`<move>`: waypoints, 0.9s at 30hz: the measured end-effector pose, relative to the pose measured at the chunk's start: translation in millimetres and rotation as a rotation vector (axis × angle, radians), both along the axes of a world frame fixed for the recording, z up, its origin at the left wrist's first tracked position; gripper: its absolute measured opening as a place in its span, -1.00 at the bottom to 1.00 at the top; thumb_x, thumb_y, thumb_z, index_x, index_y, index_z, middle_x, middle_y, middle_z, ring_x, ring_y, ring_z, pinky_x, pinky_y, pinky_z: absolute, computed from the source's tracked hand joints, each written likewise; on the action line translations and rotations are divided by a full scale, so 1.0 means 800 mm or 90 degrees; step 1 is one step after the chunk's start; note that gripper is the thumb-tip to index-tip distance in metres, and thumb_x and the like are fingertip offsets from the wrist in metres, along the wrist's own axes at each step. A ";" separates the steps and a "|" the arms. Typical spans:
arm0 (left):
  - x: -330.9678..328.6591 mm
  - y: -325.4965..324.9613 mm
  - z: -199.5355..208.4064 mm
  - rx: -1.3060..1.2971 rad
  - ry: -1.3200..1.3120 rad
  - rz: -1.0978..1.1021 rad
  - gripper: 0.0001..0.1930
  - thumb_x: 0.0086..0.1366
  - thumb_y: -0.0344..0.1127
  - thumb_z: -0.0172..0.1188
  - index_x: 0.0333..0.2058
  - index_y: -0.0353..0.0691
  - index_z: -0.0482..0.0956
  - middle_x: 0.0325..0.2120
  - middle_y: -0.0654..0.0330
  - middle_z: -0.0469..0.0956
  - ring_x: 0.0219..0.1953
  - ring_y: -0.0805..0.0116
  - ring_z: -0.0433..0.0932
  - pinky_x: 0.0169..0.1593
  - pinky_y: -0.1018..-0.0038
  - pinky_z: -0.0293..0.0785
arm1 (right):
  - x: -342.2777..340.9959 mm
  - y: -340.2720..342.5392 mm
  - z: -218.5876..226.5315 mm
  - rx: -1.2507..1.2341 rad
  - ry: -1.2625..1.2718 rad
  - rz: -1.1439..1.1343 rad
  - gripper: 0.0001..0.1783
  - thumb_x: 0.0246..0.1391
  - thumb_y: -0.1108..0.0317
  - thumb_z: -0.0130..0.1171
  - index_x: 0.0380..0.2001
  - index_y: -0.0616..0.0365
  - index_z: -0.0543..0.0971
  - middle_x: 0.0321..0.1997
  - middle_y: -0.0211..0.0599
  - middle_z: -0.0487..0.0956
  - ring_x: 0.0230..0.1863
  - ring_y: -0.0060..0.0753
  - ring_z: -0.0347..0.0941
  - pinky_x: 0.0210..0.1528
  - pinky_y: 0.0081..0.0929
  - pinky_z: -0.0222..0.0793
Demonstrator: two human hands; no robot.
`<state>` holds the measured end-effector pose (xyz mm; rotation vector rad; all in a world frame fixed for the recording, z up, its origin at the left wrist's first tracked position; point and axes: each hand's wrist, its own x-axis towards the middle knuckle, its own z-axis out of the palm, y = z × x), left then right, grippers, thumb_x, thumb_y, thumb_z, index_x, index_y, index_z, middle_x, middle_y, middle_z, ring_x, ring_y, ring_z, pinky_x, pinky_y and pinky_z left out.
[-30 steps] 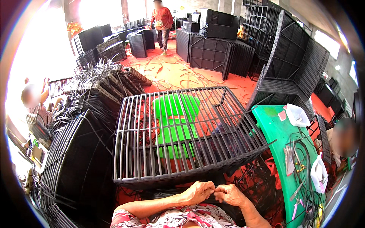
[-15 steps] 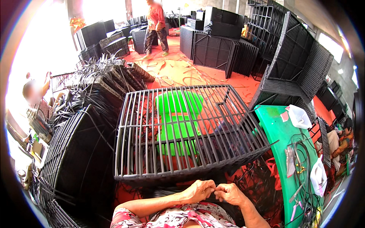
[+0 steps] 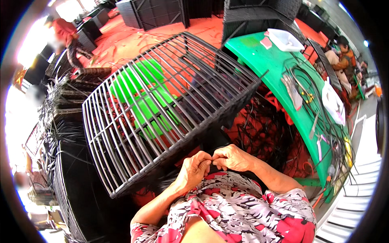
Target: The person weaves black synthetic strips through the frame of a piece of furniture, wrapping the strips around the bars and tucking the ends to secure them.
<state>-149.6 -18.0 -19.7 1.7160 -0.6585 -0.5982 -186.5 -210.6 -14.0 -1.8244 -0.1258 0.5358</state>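
Note:
My left hand [image 3: 193, 169] and my right hand [image 3: 232, 157] meet in front of my patterned shirt, fingertips pinched together. Whatever lies between the fingers is too small or too hidden to make out. Just beyond them stands a dark frame [image 3: 194, 135] with woven sides and a row of grey bars across its top, tilted in the view. Neither hand touches it. Through the bars a bright green plastic chair [image 3: 146, 107] shows.
At right, a green table [image 3: 259, 56] carries a white tray [image 3: 285, 39], dark strips and a white plastic bag [image 3: 333, 101]. Black woven panels [image 3: 71, 190] stand at left. Cut strips [image 3: 263, 133] litter the red floor. A person in red [image 3: 65, 32] is far left; another [image 3: 344, 58] sits far right.
The view has turned toward the right and downward, so the frame and the far person appear further left. My hands stay pinched together, the fingertips now closer to each other.

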 end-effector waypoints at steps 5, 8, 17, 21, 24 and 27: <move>0.006 -0.018 0.019 0.064 -0.027 -0.025 -0.77 0.21 -0.52 0.04 -0.14 -0.37 0.37 -0.57 0.20 0.50 -0.53 0.53 0.48 -0.42 0.59 0.42 | -0.012 -0.040 0.015 -0.039 -0.049 -0.070 -0.87 0.03 0.41 0.11 -0.44 0.28 0.51 -0.60 -0.36 0.50 -0.62 -0.63 0.38 -0.57 -0.62 0.32; 0.030 -0.017 0.053 0.083 -0.087 0.007 -0.76 0.19 -0.52 0.07 -0.14 -0.37 0.41 -0.51 0.20 0.51 -0.47 0.51 0.49 -0.38 0.60 0.41 | 0.000 -0.086 0.048 -0.078 -0.089 -0.202 -0.87 0.02 0.41 0.09 -0.48 0.27 0.52 -0.63 -0.31 0.51 -0.57 -0.56 0.43 -0.51 -0.56 0.35; 0.199 -0.134 0.071 0.006 -0.390 0.010 -0.80 0.21 -0.45 0.01 -0.19 -0.35 0.45 -0.44 0.06 0.50 -0.47 0.26 0.50 -0.38 0.44 0.41 | 0.091 -0.241 0.123 -0.274 -0.292 -0.462 -0.76 0.05 0.29 0.04 -0.56 0.23 0.49 -0.67 -0.40 0.46 -0.66 -0.65 0.35 -0.61 -0.63 0.25; 0.228 -0.210 0.065 -0.006 -0.016 -0.033 -0.72 0.28 -0.35 -0.08 -0.15 -0.45 0.44 -0.47 0.12 0.51 -0.55 0.44 0.51 -0.59 0.61 0.36 | 0.130 -0.262 0.115 -0.318 -0.282 -0.451 -0.74 0.02 0.29 0.06 -0.59 0.28 0.49 -0.69 -0.37 0.46 -0.67 -0.59 0.36 -0.61 -0.57 0.27; 0.226 -0.253 0.057 -0.013 0.068 -0.027 -0.72 0.29 -0.35 -0.08 -0.14 -0.46 0.43 -0.51 0.14 0.49 -0.57 0.47 0.50 -0.63 0.64 0.31 | 0.147 -0.271 0.109 -0.335 -0.276 -0.414 -0.73 0.03 0.22 0.08 -0.53 0.23 0.50 -0.65 -0.45 0.45 -0.65 -0.66 0.30 -0.63 -0.65 0.20; 0.231 -0.281 0.038 -0.001 -0.079 -0.036 -0.73 0.29 -0.36 -0.07 -0.15 -0.45 0.44 -0.58 0.18 0.46 -0.66 0.49 0.42 -0.64 0.64 0.28 | 0.155 -0.271 0.106 -0.348 -0.283 -0.417 -0.74 0.02 0.23 0.09 -0.52 0.25 0.50 -0.67 -0.44 0.45 -0.66 -0.63 0.31 -0.63 -0.62 0.22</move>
